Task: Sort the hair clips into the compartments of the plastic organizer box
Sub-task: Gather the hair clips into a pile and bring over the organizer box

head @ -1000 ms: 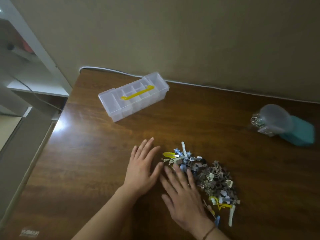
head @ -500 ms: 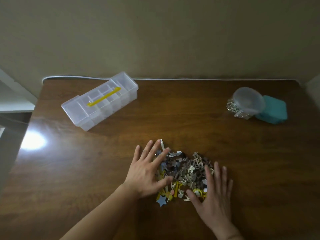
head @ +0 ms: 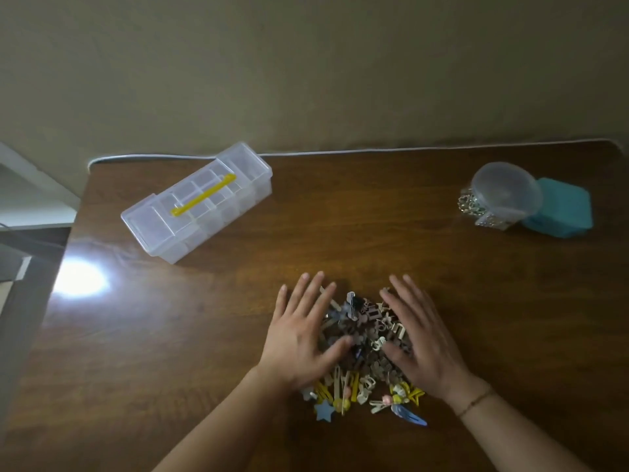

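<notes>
a heap of hair clips [head: 366,352] lies on the near middle of the dark wooden table [head: 211,352], and both hands sit on it. the left hand [head: 299,338] lies flat on the heap's left side, fingers straight and spread, thumb reaching in over the clips; the right hand [head: 425,338] mirrors it on the right side, fingers straight and pointing to the far left. neither hand has hold of anything — they press or rest on the pile, palms down. between them the clips are a mix of brown and beige letter-like shapes, and at the near edge yellow snap clips, a blue star clip [head: 324,411] and a blue drop-shaped clip [head: 410,416] stick out loose.

the clear plastic organizer box [head: 197,202] sits well apart on the far left of the table, turned at an angle, with a yellow handle [head: 203,195] on top; its lid looks closed and, as far as i can tell, the compartments hold nothing. on the far right stand a round clear plastic container [head: 507,190], a teal box [head: 561,207] touching it, and something glittery [head: 471,206] just beside them.

sorting proper seems not yet begun — this looks like gathering or spreading the heap. the next move likely calls for bringing the box nearer and opening it, then pinching out one kind of clip at a time; the tangled small pieces may snag on one another.
</notes>
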